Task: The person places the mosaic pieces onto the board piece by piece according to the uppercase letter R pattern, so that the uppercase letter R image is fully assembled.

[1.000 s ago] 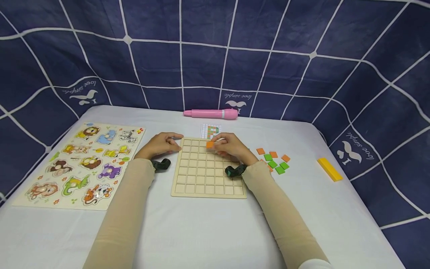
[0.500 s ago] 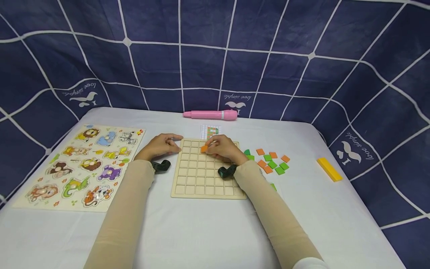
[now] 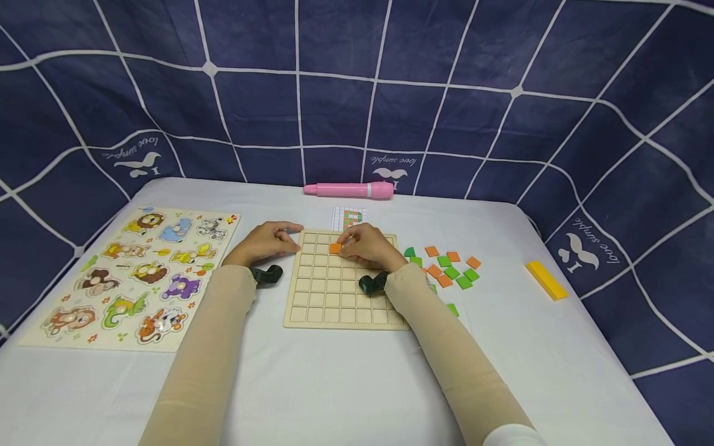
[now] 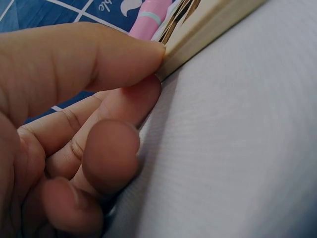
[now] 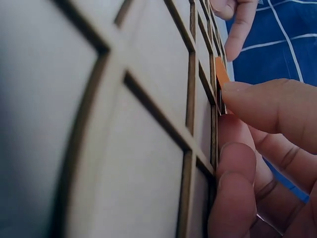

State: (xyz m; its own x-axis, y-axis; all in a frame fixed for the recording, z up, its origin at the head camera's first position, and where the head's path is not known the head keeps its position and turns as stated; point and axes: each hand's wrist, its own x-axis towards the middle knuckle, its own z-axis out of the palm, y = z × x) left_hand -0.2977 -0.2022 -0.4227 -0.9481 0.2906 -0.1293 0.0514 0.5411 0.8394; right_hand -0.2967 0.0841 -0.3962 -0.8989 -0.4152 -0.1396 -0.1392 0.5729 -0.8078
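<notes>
My right hand (image 3: 365, 243) is over the upper part of the wooden grid board (image 3: 323, 298), its fingertips at the right edge of a square orange tile (image 3: 335, 248). That tile lies over a cell in the second row from the far side. In the right wrist view the thumb (image 5: 270, 106) touches the end of the orange tile (image 5: 221, 72), and the other fingers curl down onto the board. My left hand (image 3: 266, 243) rests at the board's upper left corner, thumb and index finger against its edge. The left wrist view shows those fingertips touching the wooden rim (image 4: 198, 42).
Several orange and green tiles (image 3: 451, 272) lie loose right of the board. A printed pattern card (image 3: 349, 217) and a pink pen-shaped device (image 3: 348, 190) are behind it. An animal puzzle board (image 3: 134, 272) lies at left, a yellow bar (image 3: 546, 281) at far right.
My right hand has moved left with the orange tile, which has gone from the top row down to a cell and now lies flatter. The left hand has stayed at the edge.
</notes>
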